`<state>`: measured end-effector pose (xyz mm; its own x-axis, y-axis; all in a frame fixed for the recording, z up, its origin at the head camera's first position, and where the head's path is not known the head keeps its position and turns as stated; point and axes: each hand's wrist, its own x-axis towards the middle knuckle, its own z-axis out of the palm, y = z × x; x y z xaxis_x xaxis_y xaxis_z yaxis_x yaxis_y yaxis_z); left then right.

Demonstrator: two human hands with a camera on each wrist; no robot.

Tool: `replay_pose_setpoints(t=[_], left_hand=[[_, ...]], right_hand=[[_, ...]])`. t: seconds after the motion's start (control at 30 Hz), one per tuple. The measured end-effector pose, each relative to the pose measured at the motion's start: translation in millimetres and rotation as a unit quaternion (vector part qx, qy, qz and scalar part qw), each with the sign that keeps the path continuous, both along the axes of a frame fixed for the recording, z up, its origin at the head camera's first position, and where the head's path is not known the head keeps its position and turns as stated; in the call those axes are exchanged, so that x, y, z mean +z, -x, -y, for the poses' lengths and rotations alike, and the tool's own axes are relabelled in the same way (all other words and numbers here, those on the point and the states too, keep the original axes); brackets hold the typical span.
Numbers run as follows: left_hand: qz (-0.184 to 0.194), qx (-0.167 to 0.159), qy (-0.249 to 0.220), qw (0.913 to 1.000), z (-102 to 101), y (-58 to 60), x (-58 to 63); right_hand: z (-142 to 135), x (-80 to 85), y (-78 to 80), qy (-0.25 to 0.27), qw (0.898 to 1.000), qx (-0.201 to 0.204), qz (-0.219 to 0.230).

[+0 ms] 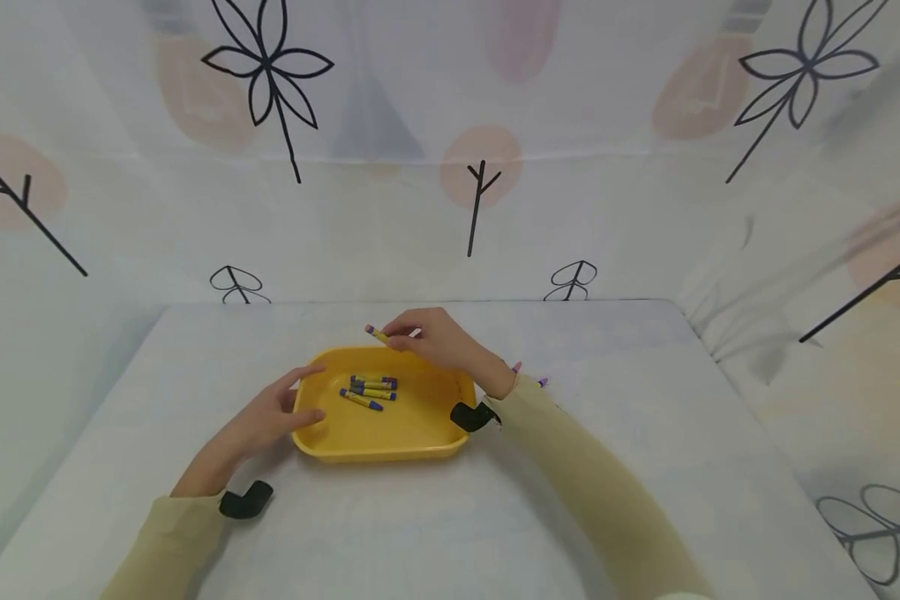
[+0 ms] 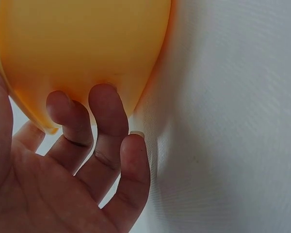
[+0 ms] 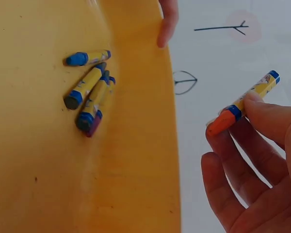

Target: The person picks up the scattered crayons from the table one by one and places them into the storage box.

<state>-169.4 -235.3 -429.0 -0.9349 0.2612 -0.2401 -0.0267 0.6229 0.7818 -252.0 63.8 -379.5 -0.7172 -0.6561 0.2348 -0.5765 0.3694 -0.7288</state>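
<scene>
My left hand (image 1: 262, 421) grips the left end of a yellow plastic tray (image 1: 420, 425), thumb and index finger over its rim. In the left wrist view the other fingers (image 2: 109, 114) curl against the outer wall. Above the tray's far rim, my right hand (image 1: 442, 337) pinches an orange crayon (image 3: 267, 85) with a yellow and blue wrapper between thumb and fingers. Several crayons lie together on the tray floor, among them a blue one (image 3: 77, 58), a dark green one (image 3: 83, 88) and a purple one (image 3: 93, 127).
Beyond the right wrist, a pink tip (image 1: 517, 367) and a purple tip (image 1: 543, 382) show on the white table (image 1: 607, 450), partly hidden by the sleeve. A white cloth (image 1: 390, 233) printed with plants and shapes hangs behind the table. Black bands (image 1: 246, 500) sit at both wrists.
</scene>
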Motion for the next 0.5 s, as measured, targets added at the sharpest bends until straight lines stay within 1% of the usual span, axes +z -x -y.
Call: replay_pose_setpoints(t=[0.1,0.3,0.4,0.5], left_hand=[[-0.001,0.0,-0.001,1.0,0,-0.1,-0.6],[0.002,-0.003,-0.018,0.9998,0,-0.8,0.1],[0.008,-0.004,-0.027,0.9996,0,-1.0,0.6],[0.013,-0.002,-0.027,0.9996,-1,-1.3,1.1]], right_hand=[[8,-5.3,0.9,-0.013,1.0,0.006,0.015],[20,-14.3,1.4,-0.057,0.996,0.012,0.069],[23,-17.2,1.4,-0.074,0.994,0.007,0.078],[26,-20.8,1.3,-0.083,0.994,0.001,0.071]])
